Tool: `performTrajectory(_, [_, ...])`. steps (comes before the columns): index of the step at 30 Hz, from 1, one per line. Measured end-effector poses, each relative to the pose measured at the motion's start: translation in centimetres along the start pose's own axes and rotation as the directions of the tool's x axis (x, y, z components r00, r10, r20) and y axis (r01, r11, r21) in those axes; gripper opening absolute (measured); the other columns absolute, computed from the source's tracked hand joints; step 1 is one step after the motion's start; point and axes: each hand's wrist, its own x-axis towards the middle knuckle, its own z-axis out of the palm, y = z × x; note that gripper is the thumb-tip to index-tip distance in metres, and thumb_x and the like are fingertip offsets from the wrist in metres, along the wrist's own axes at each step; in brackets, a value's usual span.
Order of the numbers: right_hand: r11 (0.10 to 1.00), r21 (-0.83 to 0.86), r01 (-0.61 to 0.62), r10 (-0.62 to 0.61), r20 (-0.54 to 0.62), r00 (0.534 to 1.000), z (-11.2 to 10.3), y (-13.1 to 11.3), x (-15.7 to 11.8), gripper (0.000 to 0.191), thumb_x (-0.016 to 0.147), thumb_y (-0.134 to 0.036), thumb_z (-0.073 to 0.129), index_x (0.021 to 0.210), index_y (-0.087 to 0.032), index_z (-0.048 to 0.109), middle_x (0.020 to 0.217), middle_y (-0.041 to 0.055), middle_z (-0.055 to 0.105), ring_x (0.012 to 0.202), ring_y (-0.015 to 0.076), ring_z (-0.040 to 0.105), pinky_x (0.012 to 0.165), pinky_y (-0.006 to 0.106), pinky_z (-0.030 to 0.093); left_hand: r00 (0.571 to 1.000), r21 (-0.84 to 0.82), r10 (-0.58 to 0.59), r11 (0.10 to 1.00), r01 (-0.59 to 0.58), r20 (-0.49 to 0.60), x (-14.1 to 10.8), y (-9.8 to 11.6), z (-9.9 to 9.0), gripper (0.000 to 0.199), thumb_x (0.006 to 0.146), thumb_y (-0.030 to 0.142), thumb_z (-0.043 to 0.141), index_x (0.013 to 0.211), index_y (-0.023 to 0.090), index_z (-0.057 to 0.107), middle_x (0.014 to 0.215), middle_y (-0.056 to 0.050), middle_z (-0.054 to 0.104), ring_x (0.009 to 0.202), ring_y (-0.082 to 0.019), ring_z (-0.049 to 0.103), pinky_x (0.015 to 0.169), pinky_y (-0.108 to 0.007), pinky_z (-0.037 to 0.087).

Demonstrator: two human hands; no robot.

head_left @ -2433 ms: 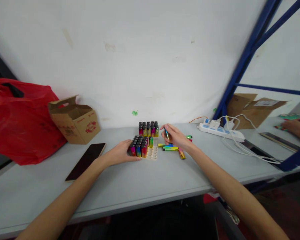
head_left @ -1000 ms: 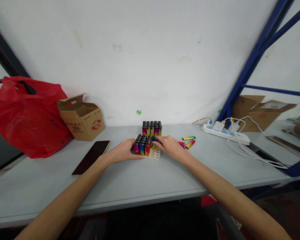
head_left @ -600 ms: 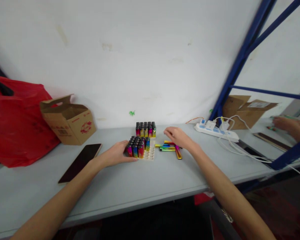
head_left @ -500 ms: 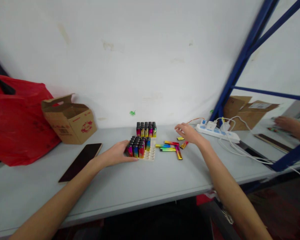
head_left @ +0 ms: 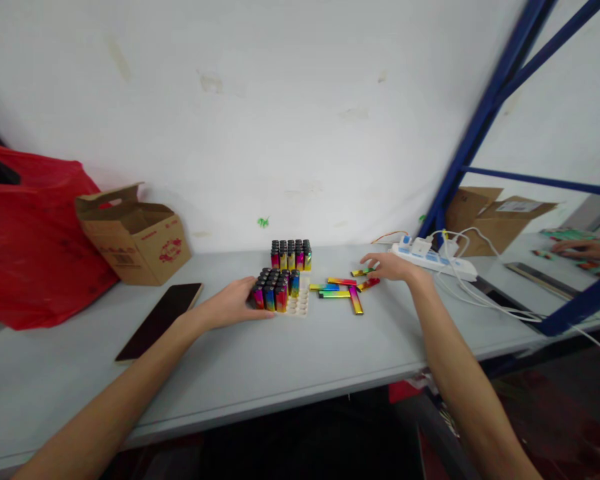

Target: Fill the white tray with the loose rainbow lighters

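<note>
Having shifted outward, the open right hand [head_left: 391,267] hovers by loose lighters [head_left: 356,301]; the left hand [head_left: 233,303] clasps upright lighters [head_left: 281,299].

Left hand [head_left: 234,303]: at mid-frame, fingers against the left side of the front lighters [head_left: 273,293]
Right hand [head_left: 387,267]: right of center, fingers at the far end of the loose lighters [head_left: 336,294]; grip unclear
Front lighters: upright, black tops, filling the left part of a pale holder [head_left: 300,303] with open slots on its right
Rear lighters [head_left: 291,257]: upright cluster just behind, near the wall
Loose lighters: lying flat, shiny, multicolored
Dark flat slab [head_left: 160,321]: lower left of center
Open carton [head_left: 153,250] and red bag [head_left: 35,240]: left side
Power strip [head_left: 435,261]: right, white plugs and cables
Another person's hand [head_left: 580,250]: far right edge
</note>
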Motion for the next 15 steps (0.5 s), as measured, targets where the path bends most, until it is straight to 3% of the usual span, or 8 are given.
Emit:
performTrajectory(3, [0.999, 0.032, 0.0, 0.001, -0.023, 1.0, 0.1, -0.1, 0.0, 0.052, 0.081, -0.023, 0.075, 0.132, -0.023, 0.062, 0.126, 0.01, 0.071, 0.096, 0.0215, 0.074, 0.083, 0.03, 0.057, 1.0, 0.019, -0.001, 1.0, 0.0, 0.019, 0.1, -0.1, 0.0, 0.074, 0.065, 0.073, 0.074, 0.116, 0.02, 0.067, 0.113, -0.01, 0.074, 0.101, -0.033, 0.068, 0.094, -0.041, 0.054])
performTrajectory(6, [1.0, 0.003, 0.004, -0.004, -0.063, 0.998, -0.2, 0.3, -0.3, 0.044, 0.079, -0.026, 0.077, 0.122, -0.019, 0.067, 0.122, 0.0118, 0.072, 0.1, 0.0232, 0.072, 0.083, 0.031, 0.056, 0.999, 0.043, -0.012, 0.999, 0.01, 0.032, 0.0, 0.0, 0.0, 0.071, 0.068, 0.071, 0.074, 0.117, 0.019, 0.066, 0.115, -0.011, 0.073, 0.103, -0.032, 0.067, 0.095, -0.043, 0.054])
performTrajectory(11, [1.0, 0.009, 0.025, -0.026, 0.094, 0.995, -0.7, 0.6, -1.3, 0.038, 0.07, -0.04, 0.084, 0.102, -0.022, 0.073, 0.104, 0.0072, 0.077, 0.092, 0.0242, 0.071, 0.074, 0.029, 0.053, 1.0, 0.049, 0.001, 0.999, -0.003, 0.031, 0.1, -0.2, 0.1, 0.073, 0.067, 0.071, 0.075, 0.118, 0.02, 0.066, 0.117, -0.01, 0.073, 0.104, -0.033, 0.068, 0.095, -0.042, 0.053])
performTrajectory(15, [0.998, -0.042, 0.04, -0.032, 0.184, 0.982, -0.7, 0.1, -1.4, 0.032, 0.068, -0.037, 0.083, 0.095, -0.023, 0.076, 0.094, 0.0035, 0.077, 0.084, 0.0231, 0.07, 0.07, 0.029, 0.05, 1.0, 0.025, 0.012, 1.0, -0.012, 0.009, 0.1, -0.2, 0.1, 0.073, 0.065, 0.074, 0.075, 0.115, 0.022, 0.069, 0.113, -0.008, 0.075, 0.103, -0.033, 0.068, 0.094, -0.039, 0.054])
